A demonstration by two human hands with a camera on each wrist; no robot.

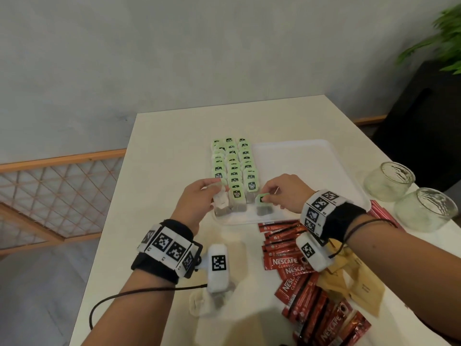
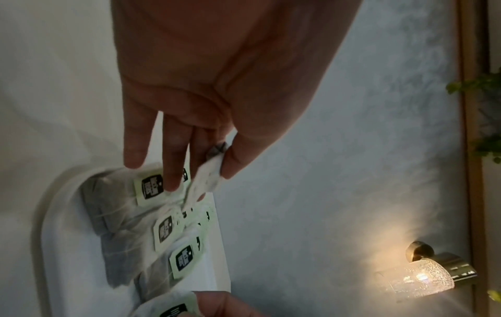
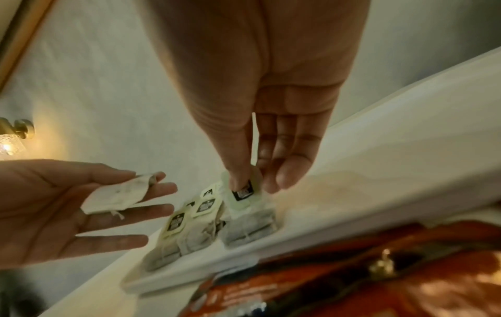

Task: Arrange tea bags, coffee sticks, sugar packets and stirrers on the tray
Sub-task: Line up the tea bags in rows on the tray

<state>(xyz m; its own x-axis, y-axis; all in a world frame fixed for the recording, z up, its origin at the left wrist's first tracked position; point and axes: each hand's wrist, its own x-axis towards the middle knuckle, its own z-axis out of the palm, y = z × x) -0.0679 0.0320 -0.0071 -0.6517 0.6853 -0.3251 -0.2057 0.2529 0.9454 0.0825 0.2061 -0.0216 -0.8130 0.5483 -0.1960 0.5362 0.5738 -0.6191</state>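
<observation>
Three rows of tea bags [image 1: 234, 166] with green tags fill the left end of the white tray [image 1: 311, 156]. My left hand [image 1: 217, 189] hovers over the near end of the left row. There it pinches a white tea bag [image 2: 206, 182] between thumb and fingers. My right hand [image 1: 268, 194] is just right of the rows. Its thumb and forefinger pinch the green tag [image 3: 241, 190] of another tea bag [image 3: 249, 225], which rests on the tray. Red coffee sticks [image 1: 294, 265] and brown sugar packets [image 1: 354, 283] lie on the table in front of the tray.
Two glass jars [image 1: 389, 181] [image 1: 424, 208] stand right of the tray. Loose tea bags [image 1: 207, 300] lie near the table's front edge under my left wrist. The tray's right part is bare. A plant [image 1: 444, 38] stands at the far right.
</observation>
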